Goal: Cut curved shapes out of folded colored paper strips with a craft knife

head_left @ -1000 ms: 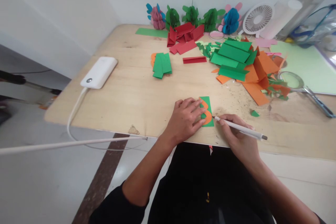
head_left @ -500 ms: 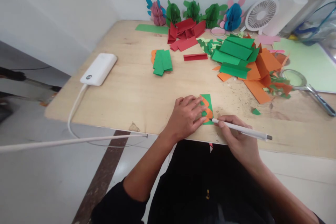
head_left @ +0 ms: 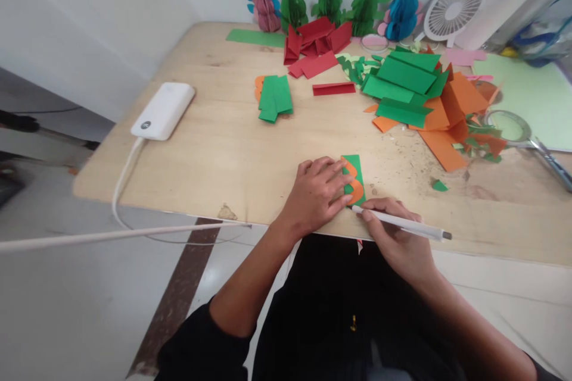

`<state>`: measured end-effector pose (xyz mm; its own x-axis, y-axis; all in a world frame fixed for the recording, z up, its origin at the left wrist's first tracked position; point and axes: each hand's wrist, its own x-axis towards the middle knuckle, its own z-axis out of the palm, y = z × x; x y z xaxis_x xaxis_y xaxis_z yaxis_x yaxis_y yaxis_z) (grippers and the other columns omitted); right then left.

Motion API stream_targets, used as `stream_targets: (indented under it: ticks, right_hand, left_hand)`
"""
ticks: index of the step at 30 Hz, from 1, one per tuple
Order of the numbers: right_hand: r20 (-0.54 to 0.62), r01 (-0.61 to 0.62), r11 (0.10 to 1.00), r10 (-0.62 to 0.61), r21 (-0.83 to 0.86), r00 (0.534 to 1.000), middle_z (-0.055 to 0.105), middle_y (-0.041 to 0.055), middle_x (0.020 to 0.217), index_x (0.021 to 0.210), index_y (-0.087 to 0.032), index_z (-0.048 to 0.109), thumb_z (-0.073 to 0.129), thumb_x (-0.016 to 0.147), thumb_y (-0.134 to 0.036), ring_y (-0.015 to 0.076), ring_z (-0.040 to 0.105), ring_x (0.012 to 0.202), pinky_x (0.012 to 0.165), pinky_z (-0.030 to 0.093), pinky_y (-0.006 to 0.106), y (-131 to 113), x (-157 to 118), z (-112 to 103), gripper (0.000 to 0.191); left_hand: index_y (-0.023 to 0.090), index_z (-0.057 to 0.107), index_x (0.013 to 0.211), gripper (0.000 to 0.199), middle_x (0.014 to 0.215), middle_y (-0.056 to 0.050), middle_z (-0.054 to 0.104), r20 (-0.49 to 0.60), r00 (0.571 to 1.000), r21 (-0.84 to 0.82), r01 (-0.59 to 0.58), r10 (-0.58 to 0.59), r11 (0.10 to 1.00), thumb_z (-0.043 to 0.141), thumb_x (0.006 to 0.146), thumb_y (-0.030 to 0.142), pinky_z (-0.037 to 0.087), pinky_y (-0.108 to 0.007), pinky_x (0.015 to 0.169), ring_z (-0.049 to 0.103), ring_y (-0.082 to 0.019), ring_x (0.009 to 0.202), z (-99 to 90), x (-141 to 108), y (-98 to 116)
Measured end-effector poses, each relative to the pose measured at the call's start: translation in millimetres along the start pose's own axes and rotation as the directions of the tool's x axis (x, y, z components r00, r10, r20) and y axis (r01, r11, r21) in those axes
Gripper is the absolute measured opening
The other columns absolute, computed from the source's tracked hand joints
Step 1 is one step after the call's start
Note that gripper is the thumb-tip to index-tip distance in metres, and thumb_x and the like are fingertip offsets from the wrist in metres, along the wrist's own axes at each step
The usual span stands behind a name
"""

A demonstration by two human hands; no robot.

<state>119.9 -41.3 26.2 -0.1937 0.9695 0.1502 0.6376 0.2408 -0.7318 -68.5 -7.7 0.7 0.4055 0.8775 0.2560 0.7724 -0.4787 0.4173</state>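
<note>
My left hand lies flat at the table's front edge, its fingertips pressing on an orange paper cutout with a wavy, rounded outline. Under the cutout is a green paper rectangle, partly covered by my fingers. My right hand is closed around a white pen. The pen's tip is at the lower edge of the cutout and the green paper, near my left thumb.
Red folded papers, green folded papers and orange papers lie behind. A magnifying glass, small fan and paper figures stand around. A white power bank with a cable is at left.
The pen tip has moved down and left along the cutout's edge to the bottom of the green paper. My left hand keeps pressing; the whole view has shifted slightly.
</note>
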Motion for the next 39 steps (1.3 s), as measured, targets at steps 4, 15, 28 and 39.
stream_targets:
  ticks: [4, 15, 28, 39]
  right_hand:
    - [0.014, 0.011, 1.0, -0.011, -0.001, 1.0, 0.076, 0.0012, 0.08, 0.083, -0.026, 0.067, 0.057, 0.089, -0.035, 0.0194, 0.07, 0.075, 0.074, 0.053, 0.035, 0.0, 0.7, -0.5, 0.015]
    - [0.012, -0.001, 1.0, 0.001, -0.004, 1.0, 0.075, 0.0017, 0.083, 0.085, -0.026, 0.067, 0.056, 0.089, -0.035, 0.0194, 0.069, 0.079, 0.074, 0.053, 0.034, 2.5, -2.5, 0.3, 0.015]
    - [0.004, 0.002, 1.0, -0.002, 0.0, 1.0, 0.075, 0.0013, 0.081, 0.085, -0.026, 0.067, 0.056, 0.09, -0.035, 0.0189, 0.068, 0.077, 0.073, 0.053, 0.034, 1.9, -1.7, 0.2, 0.015]
    - [0.003, -0.003, 1.0, 0.004, -0.019, 1.0, 0.076, 0.0011, 0.084, 0.085, -0.026, 0.067, 0.058, 0.089, -0.034, 0.0197, 0.069, 0.08, 0.075, 0.053, 0.034, 1.5, -2.1, 1.8, 0.013]
  left_hand:
    - [0.025, 0.067, 0.114, 0.026, 0.141, -0.004, 0.057, -0.009, 1.0, -0.003, 0.005, -0.005, 1.0, 0.058, 0.093, 0.038, 0.032, -0.045, 0.102, 0.048, -0.028, 0.126, 1.0, -0.3, -0.6]
    - [0.024, 0.067, 0.114, 0.028, 0.14, -0.003, 0.059, -0.02, 1.0, -0.002, -0.005, 0.005, 1.0, 0.06, 0.093, 0.042, 0.031, -0.043, 0.103, 0.048, -0.027, 0.125, 2.7, -0.5, -2.5]
    - [0.025, 0.067, 0.113, 0.027, 0.139, -0.003, 0.059, -0.032, 0.999, -0.015, -0.004, 0.004, 1.0, 0.061, 0.092, 0.04, 0.031, -0.043, 0.102, 0.049, -0.027, 0.125, 2.0, -0.5, -2.0]
    - [0.025, 0.067, 0.114, 0.028, 0.14, -0.003, 0.059, -0.025, 1.0, 0.0, -0.001, 0.001, 1.0, 0.061, 0.092, 0.041, 0.031, -0.043, 0.102, 0.048, -0.027, 0.126, 2.9, -0.7, -2.6]
